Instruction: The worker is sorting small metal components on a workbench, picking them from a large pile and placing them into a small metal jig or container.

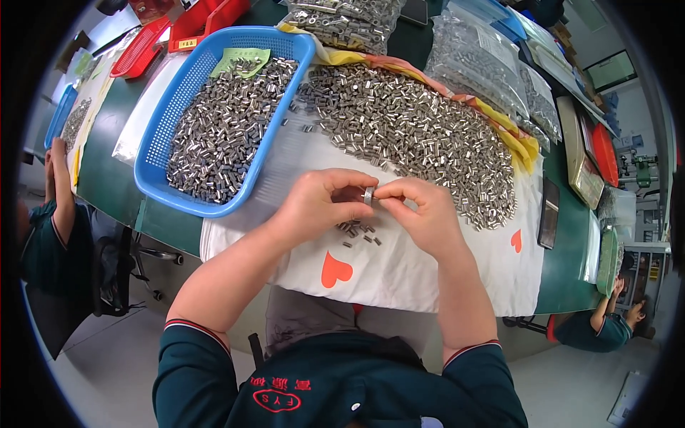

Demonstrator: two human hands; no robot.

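My left hand and my right hand meet over a white cloth with red hearts. Between their fingertips they pinch one small metal sleeve. A few loose metal sleeves lie on the cloth just under my hands. Beyond them spreads a big heap of the same metal sleeves. To the left stands a blue plastic basket partly filled with more metal sleeves.
Clear bags of metal parts lie at the back right. Red trays sit at the back left. A dark phone rests on the green table. Other people sit at the left and lower right.
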